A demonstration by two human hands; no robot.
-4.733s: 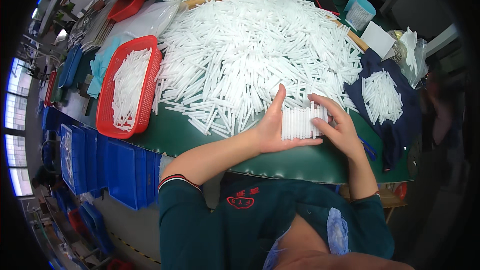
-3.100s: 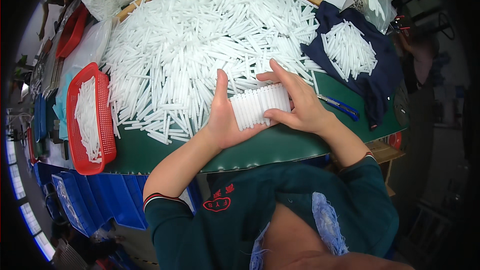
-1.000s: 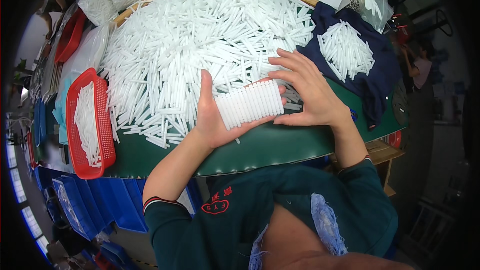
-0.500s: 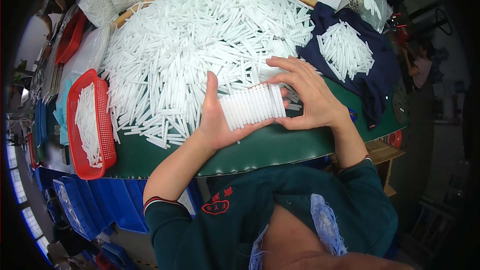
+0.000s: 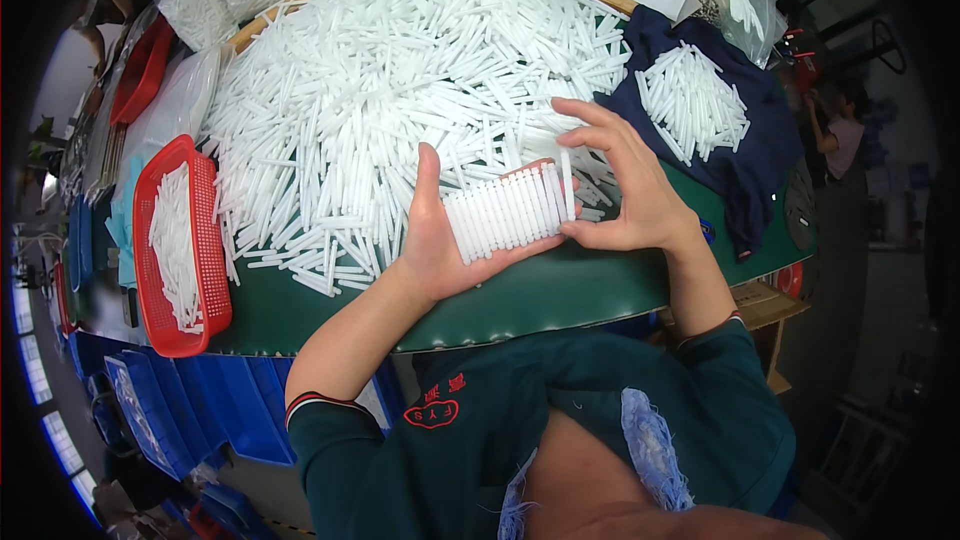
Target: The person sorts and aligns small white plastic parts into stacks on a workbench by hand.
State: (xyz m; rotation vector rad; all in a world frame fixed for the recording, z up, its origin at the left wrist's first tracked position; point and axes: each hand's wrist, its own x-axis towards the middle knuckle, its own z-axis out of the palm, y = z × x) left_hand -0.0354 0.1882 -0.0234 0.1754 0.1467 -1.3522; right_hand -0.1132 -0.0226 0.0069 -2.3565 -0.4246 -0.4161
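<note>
My left hand lies palm up with its thumb raised, holding a neat row of slim white plastic sticks side by side across the palm and fingers. At the right end of that row, my right hand pinches a single white stick lengthwise between thumb and fingertips. A small gap shows between this stick and the row's upper end. Just beyond both hands spreads a large loose pile of the same white sticks.
Left stands a red perforated basket holding more sticks. At right, a dark blue cloth bears a smaller stick heap. Filled clear bags sit at the far left. The green table ends near my body; blue bins stand below.
The right hand's fingers have opened away from the row's end, and one stick now stands apart between thumb and fingertips. The left hand has barely moved.
</note>
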